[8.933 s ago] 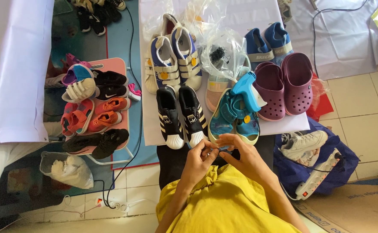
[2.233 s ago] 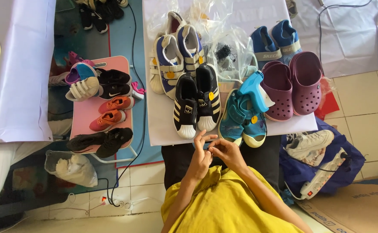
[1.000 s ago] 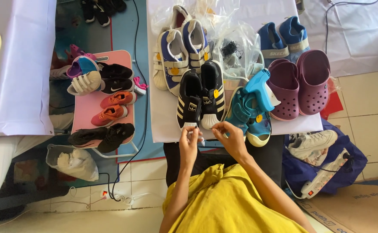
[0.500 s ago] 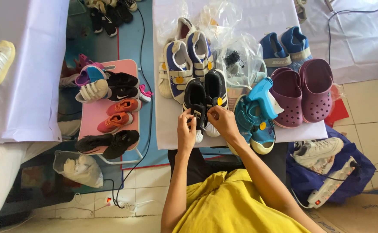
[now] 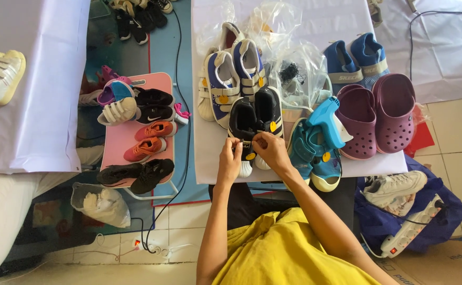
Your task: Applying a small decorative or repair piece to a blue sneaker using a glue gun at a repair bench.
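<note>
A pair of small black shoes with white toes (image 5: 254, 113) lies at the near edge of a white-covered table (image 5: 210, 158). My left hand (image 5: 230, 157) pinches the heel end of the left shoe. My right hand (image 5: 269, 148) meets it there, fingers closed on something small at the same shoe; a yellow tag shows just below the fingers. Teal sandals (image 5: 309, 155) lie just right of my right hand, with a blue tagging gun (image 5: 330, 121) resting on them.
Blue-and-white shoes (image 5: 231, 74), clear plastic bags (image 5: 294, 68), blue slip-ons (image 5: 355, 60) and purple clogs (image 5: 378, 113) crowd the table. A pink stand (image 5: 117, 140) with several small shoes is at the left. A power strip (image 5: 410, 232) lies on a blue bag.
My hands rose from my lap to the black shoes at the table edge. The black pair sits farther up the table than earlier.
</note>
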